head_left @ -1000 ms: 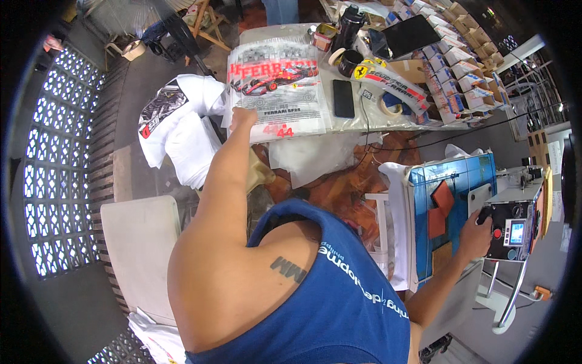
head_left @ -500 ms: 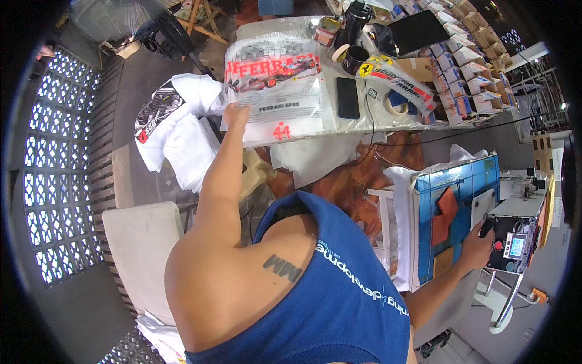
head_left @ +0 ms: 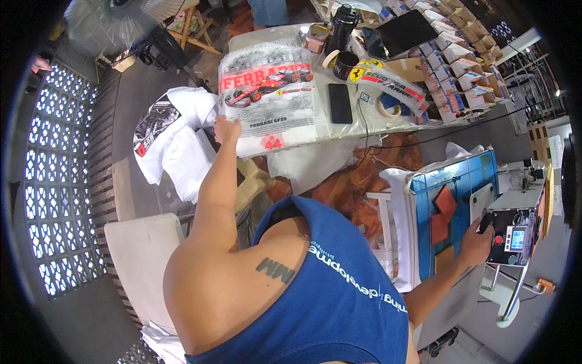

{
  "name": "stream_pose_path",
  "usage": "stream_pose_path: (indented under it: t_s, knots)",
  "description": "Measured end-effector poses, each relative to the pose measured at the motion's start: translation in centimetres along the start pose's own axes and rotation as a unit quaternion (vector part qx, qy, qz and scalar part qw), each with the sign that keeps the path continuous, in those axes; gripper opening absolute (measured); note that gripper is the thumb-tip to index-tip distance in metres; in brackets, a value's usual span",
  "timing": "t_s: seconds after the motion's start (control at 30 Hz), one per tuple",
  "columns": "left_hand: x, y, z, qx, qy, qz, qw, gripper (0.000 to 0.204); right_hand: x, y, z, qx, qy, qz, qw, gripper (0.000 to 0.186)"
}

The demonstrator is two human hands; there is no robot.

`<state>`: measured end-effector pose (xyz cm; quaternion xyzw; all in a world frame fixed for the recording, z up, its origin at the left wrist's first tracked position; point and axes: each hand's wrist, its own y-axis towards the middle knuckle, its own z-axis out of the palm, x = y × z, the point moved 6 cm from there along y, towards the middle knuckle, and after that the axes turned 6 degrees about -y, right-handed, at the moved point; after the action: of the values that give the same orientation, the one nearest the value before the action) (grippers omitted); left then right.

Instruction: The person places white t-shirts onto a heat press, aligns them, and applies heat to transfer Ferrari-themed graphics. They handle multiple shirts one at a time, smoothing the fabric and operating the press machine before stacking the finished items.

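A clear film sheet printed with a red racing car and red lettering (head_left: 267, 112) lies on the table at the upper middle, over what looks like more printed sheets. My left hand (head_left: 228, 130) is closed at its left edge, near the front corner, fingers pinching it. Folded white shirts (head_left: 188, 161) lie just left of that hand. At the far right stands a heat press (head_left: 515, 212) with a small lit display and a red button. My right hand (head_left: 476, 244) is wrapped round its black handle (head_left: 486, 221).
The plastic-covered table (head_left: 330, 133) bears a phone (head_left: 340, 103), a black mug (head_left: 345, 64), a black bottle (head_left: 344, 24), a tablet (head_left: 407, 31) and a tape roll (head_left: 389, 109). Cardboard bins (head_left: 464, 67) line the back right. A blue board (head_left: 458, 176) stands beside the press; a cord (head_left: 448, 132) crosses nearby.
The film's print, doubled and shifted before, now lies nearly in line with the print below. My left hand has moved slightly left and nearer. My right hand stays on the handle.
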<state>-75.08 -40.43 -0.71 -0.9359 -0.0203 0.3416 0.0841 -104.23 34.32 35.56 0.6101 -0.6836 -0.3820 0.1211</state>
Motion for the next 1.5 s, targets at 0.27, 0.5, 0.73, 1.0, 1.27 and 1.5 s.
stream_pose_path:
  t_s: [0.27, 0.5, 0.73, 1.0, 1.27, 1.5]
  knots:
    - [-9.7, -4.7, -2.0, 0.037, 0.046, 0.283, 0.957, 0.031, 0.3, 0.0, -0.1, -0.012, 0.01, 0.006, 1.0, 0.038]
    - [-14.4, -9.2, 0.3, 0.095, -0.039, 0.281, 0.954, 0.033, -0.2, 0.0, 0.5, 0.001, 0.009, -0.005, 1.0, 0.037]
    - [-4.5, -1.1, -0.1, 0.042, 0.109, 0.134, 0.984, 0.046, 0.1, -0.1, 0.0, 0.009, 0.007, 0.005, 1.0, 0.036]
    - [-6.0, -2.6, -0.6, 0.102, 0.024, 0.172, 0.979, 0.039, 0.7, 0.1, -0.6, 0.0, 0.008, 0.016, 1.0, 0.036]
    - [-9.1, -7.8, 0.3, 0.097, -0.112, 0.269, 0.952, 0.054, 0.5, -0.1, -0.6, 0.009, 0.004, 0.007, 1.0, 0.037]
    - [-3.2, -2.4, -0.7, 0.11, 0.07, 0.007, 0.992, 0.066, 0.4, 0.0, -0.3, 0.006, 0.007, 0.021, 1.0, 0.035]
